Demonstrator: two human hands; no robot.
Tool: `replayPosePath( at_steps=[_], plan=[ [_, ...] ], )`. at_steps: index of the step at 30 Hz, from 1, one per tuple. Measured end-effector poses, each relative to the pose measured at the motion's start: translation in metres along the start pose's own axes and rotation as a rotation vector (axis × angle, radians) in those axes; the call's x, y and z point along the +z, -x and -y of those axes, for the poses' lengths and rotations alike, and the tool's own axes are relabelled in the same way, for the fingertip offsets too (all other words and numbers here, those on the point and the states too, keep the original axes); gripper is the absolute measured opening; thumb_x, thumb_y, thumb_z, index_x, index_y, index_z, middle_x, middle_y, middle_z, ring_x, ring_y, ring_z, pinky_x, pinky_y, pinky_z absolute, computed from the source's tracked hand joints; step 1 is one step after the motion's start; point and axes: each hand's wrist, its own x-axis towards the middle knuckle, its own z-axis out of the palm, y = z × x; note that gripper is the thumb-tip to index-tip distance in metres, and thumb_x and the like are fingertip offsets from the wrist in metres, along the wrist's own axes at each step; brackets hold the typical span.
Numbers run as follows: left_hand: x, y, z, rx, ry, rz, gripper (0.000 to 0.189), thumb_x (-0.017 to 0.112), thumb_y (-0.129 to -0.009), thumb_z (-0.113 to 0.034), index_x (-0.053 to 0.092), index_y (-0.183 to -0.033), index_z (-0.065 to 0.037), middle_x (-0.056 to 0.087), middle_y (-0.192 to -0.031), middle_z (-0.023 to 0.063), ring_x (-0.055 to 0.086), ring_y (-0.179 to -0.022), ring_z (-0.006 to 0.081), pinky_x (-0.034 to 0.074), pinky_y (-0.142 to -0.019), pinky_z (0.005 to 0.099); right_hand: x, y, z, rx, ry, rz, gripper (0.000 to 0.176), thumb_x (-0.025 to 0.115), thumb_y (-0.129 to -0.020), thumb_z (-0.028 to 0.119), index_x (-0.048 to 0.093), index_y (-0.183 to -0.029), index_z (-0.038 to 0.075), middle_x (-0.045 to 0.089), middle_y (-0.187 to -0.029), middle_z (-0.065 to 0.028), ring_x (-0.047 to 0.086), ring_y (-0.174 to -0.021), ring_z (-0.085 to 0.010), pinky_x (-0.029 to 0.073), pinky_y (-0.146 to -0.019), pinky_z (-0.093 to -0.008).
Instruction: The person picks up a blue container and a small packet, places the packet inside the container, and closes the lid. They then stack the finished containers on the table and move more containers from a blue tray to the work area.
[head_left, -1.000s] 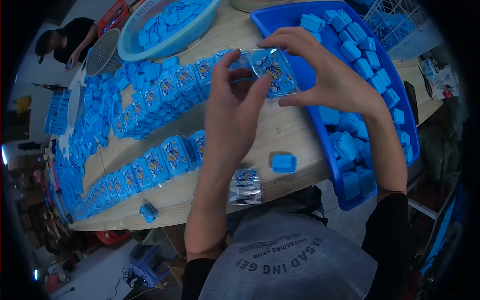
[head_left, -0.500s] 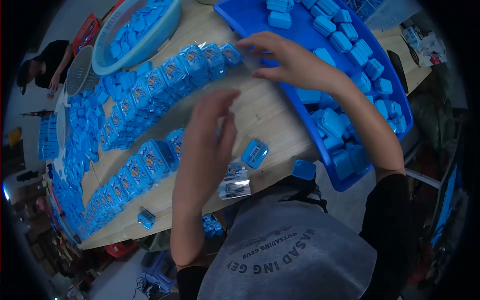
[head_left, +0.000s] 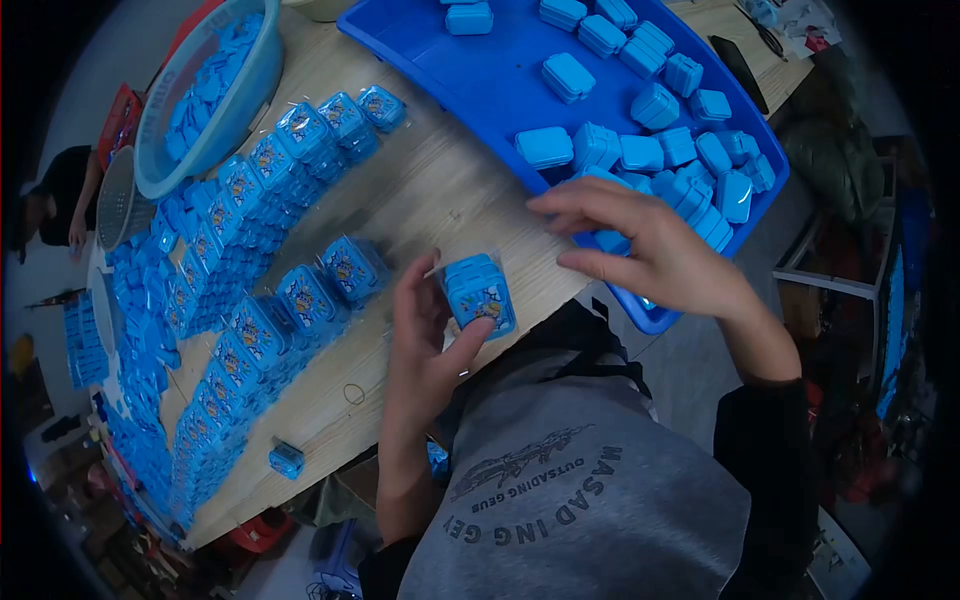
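Observation:
My left hand (head_left: 430,335) is closed on a small stack of blue plastic boxes (head_left: 482,297) in clear film, above the table's near edge. Its thumb presses the printed cartoon face. To the right, my right hand (head_left: 650,245) is raised over the near side of the blue tray (head_left: 430,68); its fingers are apart and nothing shows between them. Loose blue boxes (head_left: 545,148) lie in that tray, some hidden behind the hand. Just left of my left hand ends the near row of wrapped boxes (head_left: 306,297). A second, farther row (head_left: 270,160) stands behind it.
A light-blue basin (head_left: 150,165) of blue pieces stands at the back left, beside a grey basket (head_left: 118,205). Loose blue pieces (head_left: 140,290) cover the table's left side. A single box (head_left: 287,460) and a rubber band (head_left: 354,394) lie near the front edge. Another person (head_left: 75,200) is far left.
My left hand has come down and taken hold of the wrapped boxes. My right hand has left the end of the far row and moved toward me. The whole view has shifted.

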Motion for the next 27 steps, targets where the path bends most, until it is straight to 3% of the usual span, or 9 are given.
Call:
replayPosePath(
  at_steps=[1, 3, 4, 7, 11, 14, 18, 24, 27],
  plan=[
    [0.000, 0.007, -0.004, -0.016, 0.140, -0.013, 0.071, 0.065, -0.075, -0.001, 0.023, -0.132, -0.001, 0.046, -0.117, 0.0141, 0.049, -0.107, 0.0216, 0.041, -0.090, 0.0326, 0.008, 0.005, 0.003, 0.027, -0.089, 0.028, 0.048, 0.063, -0.078, 0.004, 0.046, -0.123, 0.003, 0.050, -0.114, -0.0101, 0.056, -0.098, -0.0186, 0.046, -0.084, -0.0299],
    [0.001, 0.018, -0.012, -0.002, 0.264, -0.030, 0.072, 0.065, -0.075, -0.001, 0.023, -0.132, -0.001, 0.046, -0.118, 0.0147, 0.049, -0.108, 0.0218, 0.041, -0.091, 0.0325, 0.028, 0.011, 0.004, 0.042, -0.272, 0.074, 0.056, 0.066, -0.075, 0.003, 0.043, -0.126, 0.004, 0.049, -0.117, -0.0095, 0.055, -0.101, -0.0187, 0.045, -0.087, -0.0310],
    [0.003, 0.023, -0.015, 0.004, 0.326, -0.037, 0.072, 0.065, -0.074, -0.001, 0.023, -0.132, -0.001, 0.046, -0.118, 0.0150, 0.049, -0.108, 0.0220, 0.041, -0.091, 0.0324, 0.040, 0.014, 0.003, 0.019, -0.336, 0.079, 0.061, 0.066, -0.078, 0.012, 0.036, -0.131, 0.008, 0.047, -0.116, -0.0122, 0.054, -0.101, -0.0224, 0.049, -0.081, -0.0324],
    [0.008, 0.034, -0.018, 0.035, 0.327, -0.044, 0.071, 0.065, -0.075, -0.001, 0.024, -0.132, -0.001, 0.044, -0.122, 0.0152, 0.047, -0.111, 0.0221, 0.039, -0.093, 0.0335, 0.064, 0.013, 0.012, 0.014, -0.523, 0.089, 0.066, 0.066, -0.078, 0.012, 0.031, -0.134, 0.010, 0.044, -0.122, -0.0127, 0.053, -0.105, -0.0231, 0.050, -0.082, -0.0344],
    [0.002, 0.044, 0.005, 0.096, 0.122, -0.105, 0.075, 0.065, -0.073, 0.000, 0.021, -0.134, -0.004, 0.038, -0.129, 0.0150, 0.042, -0.116, 0.0231, 0.036, -0.096, 0.0342, 0.074, -0.001, 0.011, 0.118, -0.599, 0.129, 0.065, 0.065, -0.079, 0.010, 0.029, -0.134, 0.006, 0.050, -0.115, -0.0147, 0.053, -0.103, -0.0206, 0.047, -0.085, -0.0313],
    [-0.003, 0.052, 0.023, 0.192, 0.202, -0.200, 0.080, 0.068, -0.071, 0.000, 0.021, -0.135, -0.004, 0.034, -0.133, 0.0160, 0.041, -0.117, 0.0240, 0.036, -0.096, 0.0346, 0.078, -0.016, 0.011, 0.165, -0.648, 0.158, 0.063, 0.065, -0.080, 0.010, 0.030, -0.132, 0.004, 0.054, -0.108, -0.0148, 0.054, -0.099, -0.0191, 0.046, -0.084, -0.0291],
    [0.000, 0.060, 0.016, 0.476, -0.600, -0.370, 0.086, 0.073, -0.066, -0.001, 0.023, -0.135, -0.001, 0.030, -0.136, 0.0209, 0.038, -0.122, 0.0311, 0.037, -0.096, 0.0372, 0.080, -0.019, 0.027, 0.234, -0.645, 0.277, 0.064, 0.065, -0.080, 0.011, 0.029, -0.133, 0.004, 0.054, -0.108, -0.0151, 0.055, -0.097, -0.0180, 0.046, -0.083, -0.0291],
    [-0.003, 0.073, 0.027, 0.487, -0.539, -0.410, 0.071, 0.066, -0.071, 0.006, 0.029, -0.132, 0.006, 0.035, -0.134, 0.0234, 0.043, -0.119, 0.0344, 0.038, -0.095, 0.0376, 0.092, -0.005, 0.045, 0.102, -0.790, 0.183, 0.064, 0.062, -0.082, 0.010, 0.026, -0.134, 0.004, 0.054, -0.108, -0.0146, 0.055, -0.101, -0.0188, 0.048, -0.082, -0.0287],
    [0.001, 0.072, 0.028, 0.599, -0.528, -0.438, 0.070, 0.064, -0.072, 0.005, 0.029, -0.132, 0.006, 0.035, -0.134, 0.0228, 0.044, -0.117, 0.0338, 0.039, -0.095, 0.0368, 0.096, 0.000, 0.054, 0.014, -0.669, 0.104, 0.063, 0.060, -0.083, 0.009, 0.024, -0.135, 0.004, 0.054, -0.110, -0.0146, 0.055, -0.102, -0.0193, 0.048, -0.082, -0.0288]
  ],
)
